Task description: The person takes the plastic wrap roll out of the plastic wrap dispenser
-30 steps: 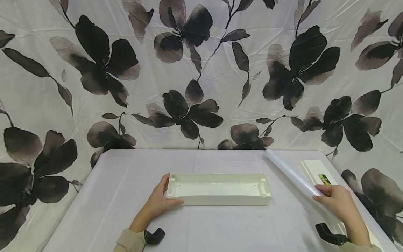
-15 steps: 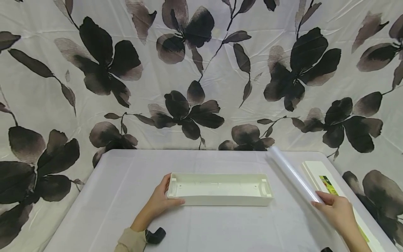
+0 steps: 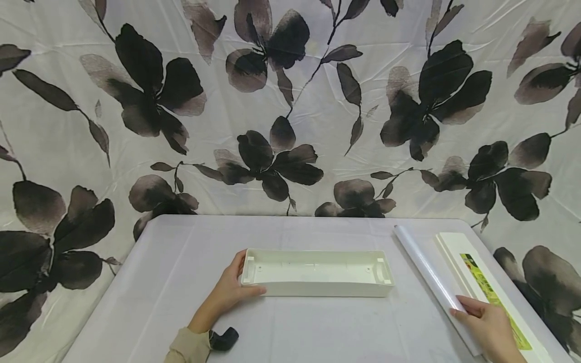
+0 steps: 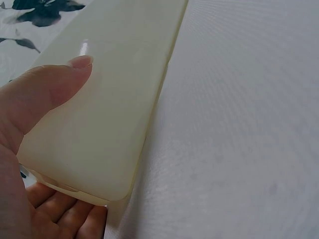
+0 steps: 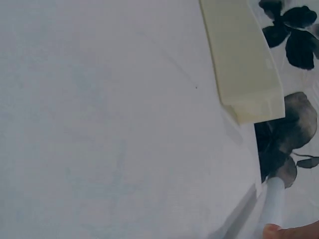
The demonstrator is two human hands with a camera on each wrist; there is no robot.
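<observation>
A long, cream-white open box [image 3: 317,289], apparently a plastic-wrap dispenser base, lies crosswise on the table with its hollow side visible. My left hand [image 3: 229,290] grips its left end; in the left wrist view the thumb [image 4: 60,82] presses the smooth front wall [image 4: 109,129] while the fingers curl at the end. On the right, my right hand [image 3: 487,325] pinches a shiny plastic-wrap roll [image 3: 426,269] near its lower end. The roll slants away, low over the table. Only a fingertip [image 5: 274,230] and part of the roll [image 5: 273,201] show in the right wrist view.
A long white lid [image 3: 454,244] with a yellow-green label [image 3: 485,287] lies along the table's right side, beside the roll. White cloth covers the table [image 3: 327,333]. A flower-printed curtain [image 3: 345,101] hangs behind the far edge.
My right hand has moved toward me and down with the plastic-wrap roll, and the roll's far end has dropped toward the table. More of the lid's label shows. My left hand stays on the box.
</observation>
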